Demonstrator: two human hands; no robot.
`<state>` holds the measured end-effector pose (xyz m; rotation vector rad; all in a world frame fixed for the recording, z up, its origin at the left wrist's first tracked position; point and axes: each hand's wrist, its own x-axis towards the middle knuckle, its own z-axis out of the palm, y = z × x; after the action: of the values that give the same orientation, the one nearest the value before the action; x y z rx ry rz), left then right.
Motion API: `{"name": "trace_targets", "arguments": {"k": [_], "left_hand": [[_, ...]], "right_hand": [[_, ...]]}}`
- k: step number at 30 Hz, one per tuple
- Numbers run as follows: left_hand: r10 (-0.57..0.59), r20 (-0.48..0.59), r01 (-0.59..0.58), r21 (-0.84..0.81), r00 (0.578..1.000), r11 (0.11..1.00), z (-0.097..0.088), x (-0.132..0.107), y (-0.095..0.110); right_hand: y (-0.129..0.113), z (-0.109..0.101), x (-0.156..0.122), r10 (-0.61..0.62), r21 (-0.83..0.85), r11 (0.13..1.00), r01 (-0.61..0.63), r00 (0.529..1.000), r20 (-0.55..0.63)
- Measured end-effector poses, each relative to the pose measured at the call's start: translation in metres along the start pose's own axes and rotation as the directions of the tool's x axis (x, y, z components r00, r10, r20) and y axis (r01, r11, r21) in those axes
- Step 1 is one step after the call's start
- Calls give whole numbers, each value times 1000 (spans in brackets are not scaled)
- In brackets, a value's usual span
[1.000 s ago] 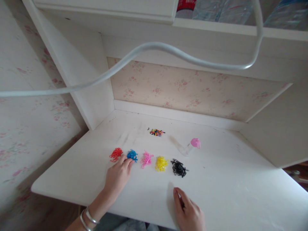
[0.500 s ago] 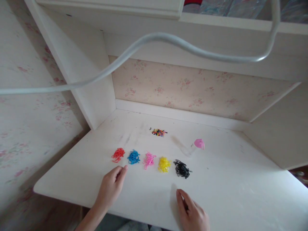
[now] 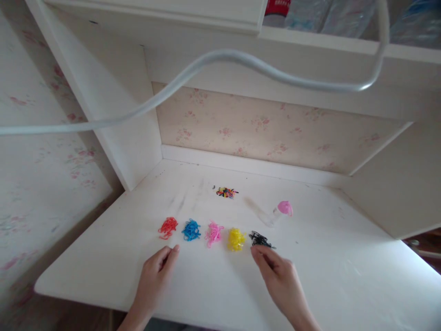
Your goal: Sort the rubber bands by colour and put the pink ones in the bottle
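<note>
Five small piles of tiny elastic bands lie in a row on the white desk point(image 3: 337, 276): red point(image 3: 167, 227), blue point(image 3: 191, 230), pink point(image 3: 214, 233), yellow point(image 3: 236, 239) and black point(image 3: 260, 239). A smaller mixed-colour pile point(image 3: 225, 192) lies behind them. My left hand point(image 3: 155, 276) rests on the desk below the red and blue piles, fingers loosely curled, holding nothing that I can see. My right hand point(image 3: 279, 278) reaches forward, its fingertips touching the near edge of the black pile and partly hiding it.
A clear tube with a pink cap point(image 3: 277, 212) lies on its side behind the black pile. A grey cable point(image 3: 220, 57) hangs across the view. White shelf walls enclose the desk left, back and right; bottles stand on the shelf above point(image 3: 310, 14).
My left hand drew back from the blue pile toward the desk's front edge. My right hand moved forward from the front edge up to the black pile.
</note>
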<state>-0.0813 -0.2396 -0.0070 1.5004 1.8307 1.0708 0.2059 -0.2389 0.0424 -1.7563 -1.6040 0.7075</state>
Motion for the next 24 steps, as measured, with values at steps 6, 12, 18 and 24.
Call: {"name": "trace_targets", "arguments": {"k": [6, 12, 18, 24], "left_hand": [[-13, 25, 15, -56, 1000, 998, -3, -1, -2], [-9, 52, 14, -89, 999, 996, -3, 4, -6], [-15, 68, 22, -108, 998, 994, -3, 6, -11], [28, 80, -20, -103, 996, 994, -3, 7, -11]], "right_hand": [[-32, 19, 95, -8, -373, 926, 56, 992, 129], [-16, 47, 169, 107, -482, 874, -65, 992, 60], [-11, 69, 190, 100, -498, 865, -56, 993, 60], [-12, 75, 197, 107, -505, 861, -62, 992, 60]]}}
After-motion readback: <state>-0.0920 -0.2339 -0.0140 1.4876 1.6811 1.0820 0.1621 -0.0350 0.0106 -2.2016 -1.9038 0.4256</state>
